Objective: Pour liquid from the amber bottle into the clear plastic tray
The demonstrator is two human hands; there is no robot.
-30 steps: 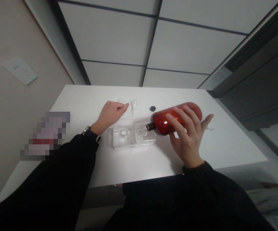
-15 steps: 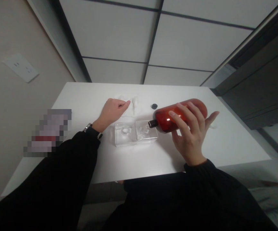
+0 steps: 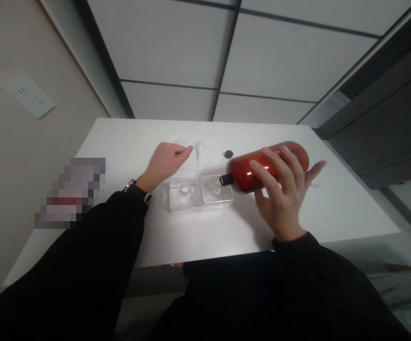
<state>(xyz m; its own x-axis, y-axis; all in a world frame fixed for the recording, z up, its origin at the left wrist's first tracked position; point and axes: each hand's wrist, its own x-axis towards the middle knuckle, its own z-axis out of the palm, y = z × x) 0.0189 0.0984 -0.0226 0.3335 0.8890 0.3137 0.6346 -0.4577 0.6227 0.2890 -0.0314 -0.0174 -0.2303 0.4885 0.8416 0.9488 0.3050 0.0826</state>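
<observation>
A: Where is the bottle [image 3: 266, 166], and how does it lie?

B: The bottle is held above the table [image 3: 319, 208], right of centre. Its long axis runs near level, tilted slightly. The neck points to 8 o'clock, down toward the dish [image 3: 201, 193]. The base points to 2 o'clock.

A: State of the right hand [image 3: 282, 194]?

B: Closed around the bottle's body from the near side. Three fingers wrap over the top; the little finger stands off, spread toward 2 o'clock. The thumb is hidden behind the bottle.

A: And the neck relative to the dish?

B: The neck sits just over the right compartment of the clear two-compartment dish. Whether it touches the rim cannot be told.

A: State of the left hand [image 3: 165, 162]?

B: Loosely curled, resting on the table at 11 o'clock from the dish. The forefinger points to 3 o'clock and lies on the white tissue [image 3: 190, 150]. It grips nothing that can be seen.

A: Other items?

B: A small dark cap [image 3: 228, 154] lies on the table at 1 o'clock from the dish, just beyond the neck and apart from it.
</observation>
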